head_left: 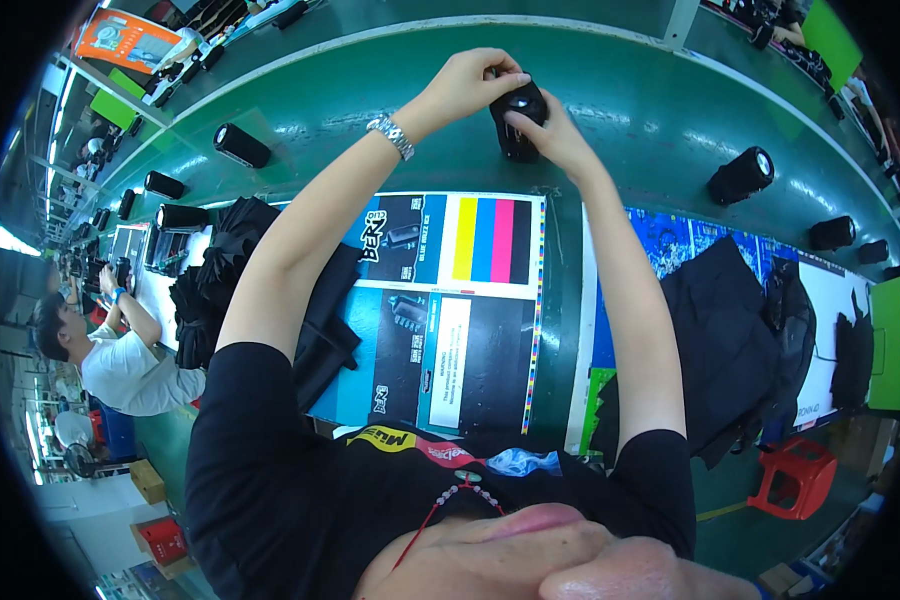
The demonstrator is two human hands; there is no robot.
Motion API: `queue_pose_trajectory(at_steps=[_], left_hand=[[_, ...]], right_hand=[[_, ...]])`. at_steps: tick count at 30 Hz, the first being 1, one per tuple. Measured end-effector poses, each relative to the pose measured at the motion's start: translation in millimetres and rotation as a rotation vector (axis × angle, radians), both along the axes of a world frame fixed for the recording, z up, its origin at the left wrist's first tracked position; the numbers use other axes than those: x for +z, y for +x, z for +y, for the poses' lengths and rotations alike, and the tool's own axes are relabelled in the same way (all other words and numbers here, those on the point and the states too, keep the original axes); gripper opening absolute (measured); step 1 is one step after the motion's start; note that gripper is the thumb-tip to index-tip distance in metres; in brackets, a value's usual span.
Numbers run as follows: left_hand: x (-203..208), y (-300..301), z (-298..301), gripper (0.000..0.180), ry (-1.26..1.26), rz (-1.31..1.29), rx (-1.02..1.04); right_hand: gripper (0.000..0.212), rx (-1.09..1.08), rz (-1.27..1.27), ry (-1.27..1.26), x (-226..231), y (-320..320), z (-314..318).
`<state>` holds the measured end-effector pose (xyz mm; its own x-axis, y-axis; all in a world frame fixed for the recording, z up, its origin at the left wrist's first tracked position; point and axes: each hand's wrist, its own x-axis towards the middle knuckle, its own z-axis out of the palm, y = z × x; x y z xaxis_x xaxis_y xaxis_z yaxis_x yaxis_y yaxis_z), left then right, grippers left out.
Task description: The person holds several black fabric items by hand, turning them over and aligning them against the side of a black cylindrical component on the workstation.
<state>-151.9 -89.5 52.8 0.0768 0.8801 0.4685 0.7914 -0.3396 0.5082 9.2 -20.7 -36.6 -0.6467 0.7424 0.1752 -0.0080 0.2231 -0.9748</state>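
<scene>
A black cylindrical speaker (519, 142) with a glossy round end stands on the green work surface (370, 105) at the far middle, and both my arms reach out to it. My left hand (478, 85), with a metal watch at its wrist, holds the speaker's upper end from the left, thumb across the top. From the right my right hand (558, 132) grips its side, thumb on the front near the glossy end. Whatever lies under my fingers is hidden.
More black speakers (241, 146) lie along the green surface on the left and others (742, 176) on the right. Nearer to me are printed sheets (490, 350) and piles of black cloth-like pieces (715, 335). A co-worker (135, 350) sits at the left; a red stool (793, 478) stands at the right.
</scene>
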Motion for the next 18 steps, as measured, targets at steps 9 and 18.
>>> queue_pose_trajectory(at_steps=[9,18], left_hand=[[-53,11,42,0.043,-0.167,-1.550,0.100],[-104,60,40,0.057,-0.050,-1.535,-0.144]], right_hand=[[0.091,-0.383,0.189,-0.467,20,10,55],[0.045,-0.147,0.534,-0.406,-26,-15,42]])
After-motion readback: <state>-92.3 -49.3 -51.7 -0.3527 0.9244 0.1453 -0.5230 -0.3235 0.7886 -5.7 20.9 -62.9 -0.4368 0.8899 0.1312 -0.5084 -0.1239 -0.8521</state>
